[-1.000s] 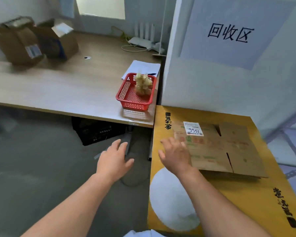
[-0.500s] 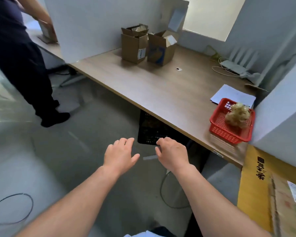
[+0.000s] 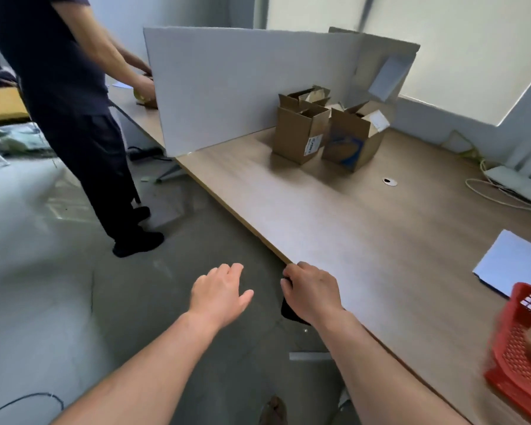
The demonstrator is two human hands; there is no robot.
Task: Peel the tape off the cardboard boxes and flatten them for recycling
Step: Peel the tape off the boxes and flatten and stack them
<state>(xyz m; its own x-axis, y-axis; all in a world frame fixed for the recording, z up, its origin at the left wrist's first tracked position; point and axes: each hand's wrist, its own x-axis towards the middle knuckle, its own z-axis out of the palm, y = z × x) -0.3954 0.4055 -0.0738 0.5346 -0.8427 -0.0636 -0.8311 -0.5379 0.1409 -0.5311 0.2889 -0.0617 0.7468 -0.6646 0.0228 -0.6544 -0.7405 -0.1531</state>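
1. Left hand [image 3: 218, 291]: held out over the floor, palm down, fingers straight and relaxed, thumb spread to the side. It holds nothing and touches nothing.
2. Right hand [image 3: 311, 294]: palm down at the near edge of the table [image 3: 365, 240], fingers loosely bent downward. Nothing is seen in its grasp. Whether the fingertips touch the edge cannot be told.
3. Cardboard boxes: two stand upright on the far part of the table, well apart from both hands. The left box [image 3: 298, 134] has its top flaps raised and a white label on its side. The right box [image 3: 351, 139], just beside it, is also open at the top and has blue print on its front.
4. A white divider board [image 3: 242, 87] stands on the table just behind and to the left of the boxes.
5. A red basket [image 3: 521, 357] sits at the table's right end, blurred, with a sheet of paper [image 3: 515, 265] beyond it.
6. Another person [image 3: 74, 102] in dark clothes stands at the far side of the board, hands on that part of the table.
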